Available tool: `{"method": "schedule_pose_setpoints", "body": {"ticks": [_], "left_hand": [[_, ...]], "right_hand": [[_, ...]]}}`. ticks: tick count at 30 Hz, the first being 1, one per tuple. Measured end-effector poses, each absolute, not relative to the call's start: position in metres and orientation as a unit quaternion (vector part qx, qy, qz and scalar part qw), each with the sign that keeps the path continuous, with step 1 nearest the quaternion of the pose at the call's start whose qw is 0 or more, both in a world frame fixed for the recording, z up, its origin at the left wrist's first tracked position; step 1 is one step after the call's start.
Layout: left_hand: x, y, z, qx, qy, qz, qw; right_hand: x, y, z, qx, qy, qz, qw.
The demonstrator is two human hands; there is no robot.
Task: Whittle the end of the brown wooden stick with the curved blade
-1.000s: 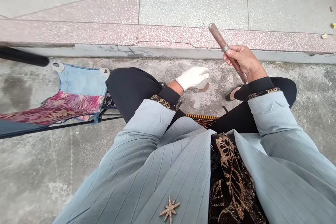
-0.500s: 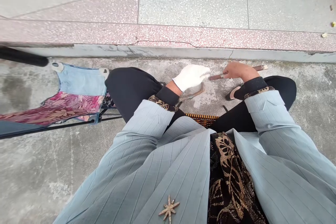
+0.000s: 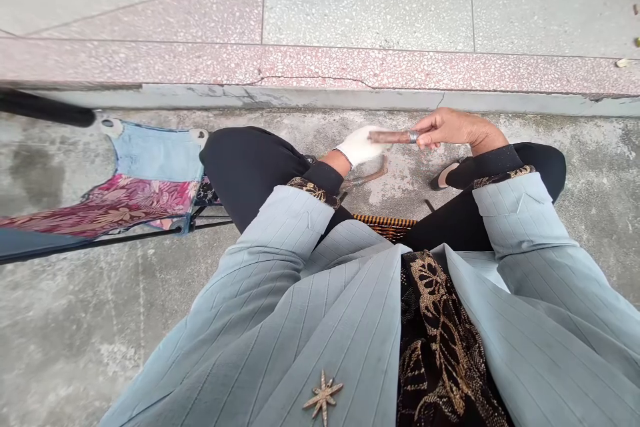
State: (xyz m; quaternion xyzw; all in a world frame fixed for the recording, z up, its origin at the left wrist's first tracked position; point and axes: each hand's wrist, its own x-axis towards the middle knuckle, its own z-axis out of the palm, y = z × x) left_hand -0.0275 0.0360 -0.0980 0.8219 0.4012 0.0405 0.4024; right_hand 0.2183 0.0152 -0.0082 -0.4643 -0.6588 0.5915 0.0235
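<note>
My right hand (image 3: 453,128) is closed around a brown wooden handle (image 3: 393,137) with a metal ring at the grip. It holds the handle level, its free end pointing left over my left hand (image 3: 356,147), which wears a white glove. The handle's tip overlaps the glove; I cannot tell whether the gloved fingers grip it. Just below the glove a curved rusty metal piece (image 3: 373,175) lies on the concrete ground (image 3: 320,123). I sit with both knees in black trousers on either side of my hands.
A folding frame with patchwork cloth (image 3: 125,190) stands at my left, a black tube (image 3: 45,109) above it. A raised terrazzo step (image 3: 320,70) runs across ahead. A woven orange-black edge (image 3: 385,227) shows between my legs. My shoe (image 3: 444,177) is at right.
My right hand swung the handle down from upright, first pointing right near the ground, and now holds it level pointing left over the glove. The gloved hand lifted slightly off the curved metal piece.
</note>
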Motion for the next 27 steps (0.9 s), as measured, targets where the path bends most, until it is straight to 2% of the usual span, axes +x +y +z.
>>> {"method": "schedule_pose_setpoints", "body": {"ticks": [3,5,7,11,13,16,18,20,24,26,27], "left_hand": [[-0.019,0.024,-0.102,0.872,0.332,-0.016,0.359],[-0.015,0.018,-0.099,0.89,0.28,-0.021,0.358],[-0.014,0.016,-0.094,0.9,0.257,-0.012,0.351],[-0.022,0.021,-0.084,0.908,0.291,-0.009,0.302],[-0.026,0.023,-0.08,0.905,0.302,-0.007,0.3],[-0.029,0.026,-0.075,0.896,0.296,0.026,0.33],[-0.028,0.028,-0.074,0.879,0.296,0.058,0.369],[-0.028,0.03,-0.075,0.843,0.31,0.1,0.429],[-0.026,0.031,-0.077,0.767,0.344,0.137,0.525],[-0.024,0.029,-0.077,0.782,0.334,0.105,0.516],[-0.023,0.028,-0.078,0.799,0.324,0.086,0.5]], "right_hand": [[0.218,0.016,-0.016,-0.554,-0.641,0.525,0.081],[0.214,0.017,-0.022,-0.594,-0.641,0.481,0.073],[0.207,0.018,-0.026,-0.625,-0.66,0.417,0.02],[0.192,0.017,-0.032,-0.624,-0.702,0.304,-0.159],[0.187,0.015,-0.035,-0.569,-0.713,0.34,-0.228],[0.186,0.012,-0.035,-0.447,-0.689,0.506,-0.263],[0.192,0.01,-0.029,-0.388,-0.659,0.608,-0.212],[0.203,0.01,-0.02,-0.382,-0.648,0.652,-0.095],[0.223,0.013,-0.012,-0.491,-0.597,0.591,0.23],[0.227,0.017,-0.018,-0.554,-0.557,0.537,0.307],[0.228,0.019,-0.022,-0.586,-0.546,0.511,0.311]]}}
